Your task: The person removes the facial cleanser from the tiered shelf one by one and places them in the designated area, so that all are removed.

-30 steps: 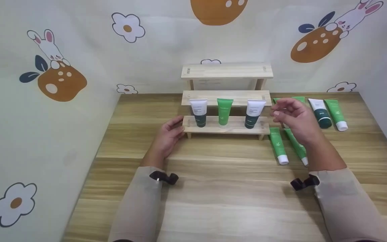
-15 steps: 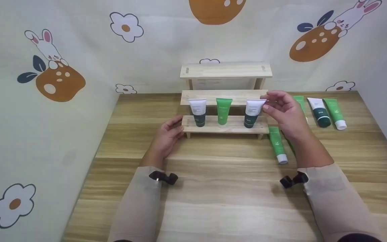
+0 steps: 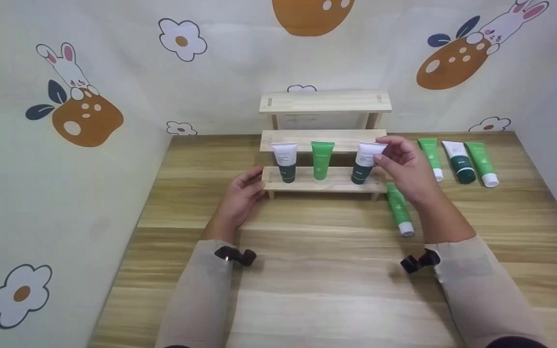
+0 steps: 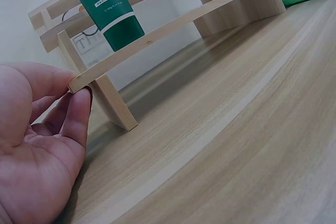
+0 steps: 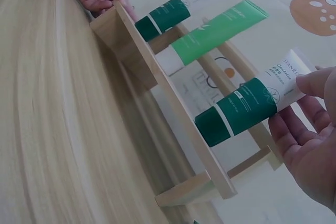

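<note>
A three-step wooden rack point(image 3: 327, 102) stands against the back wall. Its lowest board bears three upright tubes on their caps: a white-and-dark-green tube point(image 3: 286, 162) at left, a green tube point(image 3: 322, 160) in the middle, another white-and-dark-green tube point(image 3: 364, 163) at right. My left hand point(image 4: 42, 145) pinches the left end of that lowest board between thumb and fingers. At the other end, my right hand point(image 3: 409, 174) pinches the right-hand tube near its white crimped top, as the right wrist view point(image 5: 286, 80) also confirms; its cap stays on the board.
Right of the rack, several tubes lie on the wooden table point(image 3: 307, 290): a green tube point(image 3: 399, 210) near the front, a second green tube point(image 3: 431, 157), a white-and-dark-green tube point(image 3: 460, 162) and a further green tube point(image 3: 482, 163). A patterned cloth point(image 3: 240, 58) covers the walls.
My right hand has moved left from above the lying tubes to the right-hand standing tube and taken hold of its top, shifting that top slightly right. My left hand has stayed on the board.
</note>
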Available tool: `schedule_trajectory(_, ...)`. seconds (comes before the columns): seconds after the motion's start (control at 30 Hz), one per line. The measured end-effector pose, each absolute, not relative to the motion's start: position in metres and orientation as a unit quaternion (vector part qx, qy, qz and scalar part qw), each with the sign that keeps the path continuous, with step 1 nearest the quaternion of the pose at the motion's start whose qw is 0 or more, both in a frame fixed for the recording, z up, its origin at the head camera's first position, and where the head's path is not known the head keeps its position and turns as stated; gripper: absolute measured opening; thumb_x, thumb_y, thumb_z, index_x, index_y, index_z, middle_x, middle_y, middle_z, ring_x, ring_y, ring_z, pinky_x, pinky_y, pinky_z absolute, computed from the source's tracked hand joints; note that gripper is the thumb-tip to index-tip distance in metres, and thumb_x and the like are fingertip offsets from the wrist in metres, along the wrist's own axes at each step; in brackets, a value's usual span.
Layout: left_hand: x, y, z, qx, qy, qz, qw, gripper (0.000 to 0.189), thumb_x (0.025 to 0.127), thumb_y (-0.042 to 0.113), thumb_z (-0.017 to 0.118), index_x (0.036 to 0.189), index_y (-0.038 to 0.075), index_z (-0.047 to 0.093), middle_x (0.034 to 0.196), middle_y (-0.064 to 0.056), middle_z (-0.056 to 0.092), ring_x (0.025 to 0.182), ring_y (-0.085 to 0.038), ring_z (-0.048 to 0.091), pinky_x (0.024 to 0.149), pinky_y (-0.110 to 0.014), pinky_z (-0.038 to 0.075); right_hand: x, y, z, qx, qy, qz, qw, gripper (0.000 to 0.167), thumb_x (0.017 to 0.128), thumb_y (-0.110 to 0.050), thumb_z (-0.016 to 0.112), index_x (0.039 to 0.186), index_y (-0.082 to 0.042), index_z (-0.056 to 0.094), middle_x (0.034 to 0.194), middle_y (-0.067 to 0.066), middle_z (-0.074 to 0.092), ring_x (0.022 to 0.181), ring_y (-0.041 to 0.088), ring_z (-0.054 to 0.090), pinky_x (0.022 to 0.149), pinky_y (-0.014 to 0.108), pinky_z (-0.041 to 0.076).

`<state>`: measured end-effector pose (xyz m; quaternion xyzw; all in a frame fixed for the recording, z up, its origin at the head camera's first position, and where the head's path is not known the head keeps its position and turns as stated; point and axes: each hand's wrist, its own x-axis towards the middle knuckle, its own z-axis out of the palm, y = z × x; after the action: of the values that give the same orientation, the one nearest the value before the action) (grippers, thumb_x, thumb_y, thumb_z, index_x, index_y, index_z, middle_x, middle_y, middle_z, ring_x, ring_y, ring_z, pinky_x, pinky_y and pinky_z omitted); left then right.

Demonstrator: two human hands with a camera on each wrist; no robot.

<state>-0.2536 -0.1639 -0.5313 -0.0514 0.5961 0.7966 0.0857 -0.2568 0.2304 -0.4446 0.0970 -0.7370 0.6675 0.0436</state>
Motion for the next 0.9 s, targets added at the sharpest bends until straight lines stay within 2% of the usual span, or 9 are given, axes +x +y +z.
schedule_trajectory(0.17,-0.253,-0.164,-0.532,-0.052,0.589,0.802,0.083,0.055,0.102,-0.007,0.059,0.156,-0.002,0.049,0.153,-0.016,0.054,0.109,-0.010,0.064,0.085,-0.020,0.057,-0.256,0.242,-0.444,0.095,-0.731,0.674,0.049,0.038,0.100,-0.004,0.072,0.137,0.001,0.064,0.114,-0.004,0.073,0.107,0.014,0.068,0.089,0.019,0.061)
schedule_trajectory(0.5,-0.254,-0.164,-0.533,-0.064,0.591,0.799,0.089,0.055,0.102,-0.006,0.061,0.155,0.002,0.052,0.159,-0.015,0.052,0.110,-0.012,0.065,0.087,-0.020,0.058,-0.246,0.283,-0.448,0.090,-0.693,0.712,0.070,0.037,0.099,-0.005,0.074,0.135,0.001,0.067,0.110,0.001,0.073,0.100,0.015,0.066,0.085,0.018,0.061)
schedule_trajectory(0.73,-0.255,-0.164,-0.533,-0.062,0.591,0.799,0.088,0.056,0.101,-0.006,0.061,0.155,0.002,0.051,0.159,-0.015,0.051,0.109,-0.013,0.065,0.087,-0.021,0.058,-0.241,0.310,-0.453,0.070,-0.676,0.728,0.093,0.035,0.099,-0.004,0.075,0.133,-0.002,0.069,0.102,0.002,0.070,0.092,0.015,0.063,0.074,0.017,0.058)
schedule_trajectory(0.9,-0.254,-0.163,-0.532,-0.060,0.596,0.796,0.088,0.056,0.102,-0.005,0.061,0.156,0.002,0.051,0.159,-0.015,0.051,0.110,-0.012,0.065,0.088,-0.021,0.058,-0.242,0.324,-0.456,0.065,-0.641,0.756,0.114,0.034,0.098,0.001,0.073,0.132,0.002,0.067,0.099,0.005,0.067,0.095,0.016,0.064,0.081,0.019,0.063)
